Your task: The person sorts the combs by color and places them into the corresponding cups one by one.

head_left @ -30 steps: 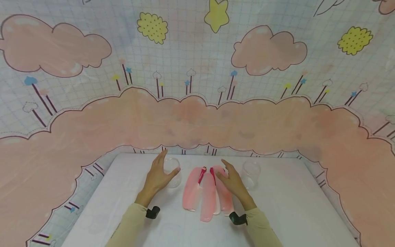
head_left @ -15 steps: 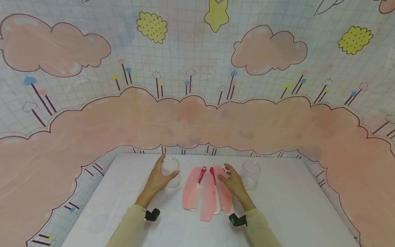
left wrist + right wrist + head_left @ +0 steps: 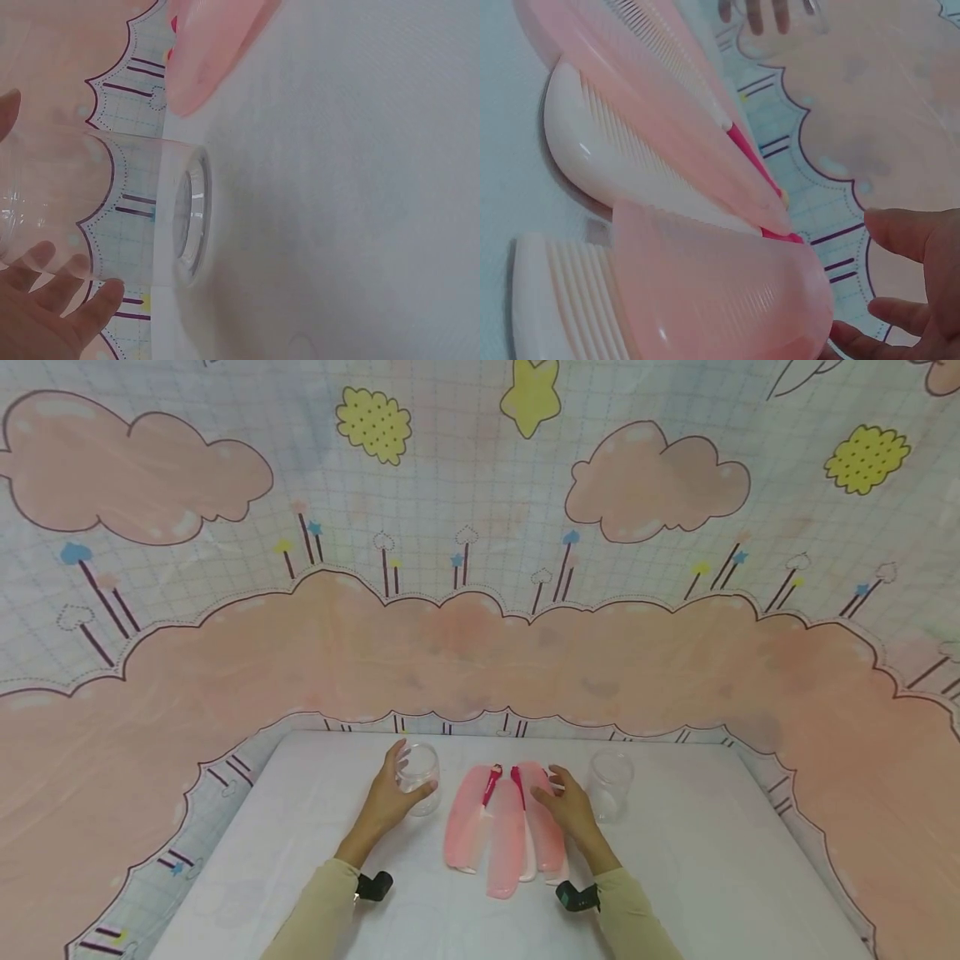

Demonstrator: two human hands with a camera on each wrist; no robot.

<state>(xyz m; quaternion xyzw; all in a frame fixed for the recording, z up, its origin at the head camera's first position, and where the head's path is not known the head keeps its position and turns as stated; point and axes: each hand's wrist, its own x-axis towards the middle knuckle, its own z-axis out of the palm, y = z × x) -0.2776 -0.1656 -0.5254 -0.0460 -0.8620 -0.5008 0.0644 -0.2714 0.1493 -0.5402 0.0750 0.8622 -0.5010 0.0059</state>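
A clear plastic jar [image 3: 423, 768] stands upright on the white table [image 3: 360, 187]. My left hand [image 3: 385, 802] is around its side, with fingers behind the jar and thumb at its front. In the left wrist view the fingertips [image 3: 112, 291] lie close along the jar wall; contact cannot be told. Several pink and white combs [image 3: 506, 835] lie fanned out in the middle. My right hand [image 3: 573, 810] is at the far end of the rightmost pink comb [image 3: 727, 292], its thumb [image 3: 904, 229] spread apart from it. Some fingers there are hidden.
A second clear jar [image 3: 611, 781] stands just right of my right hand. Dark wrist cameras [image 3: 375, 887] sit under both wrists. A patterned cloth [image 3: 480, 660] with clouds rises behind the table's back edge.
The left fingers have come down a little closer round the jar. The right fingers have bent and lowered slightly toward the combs. The jars and combs stay in place.
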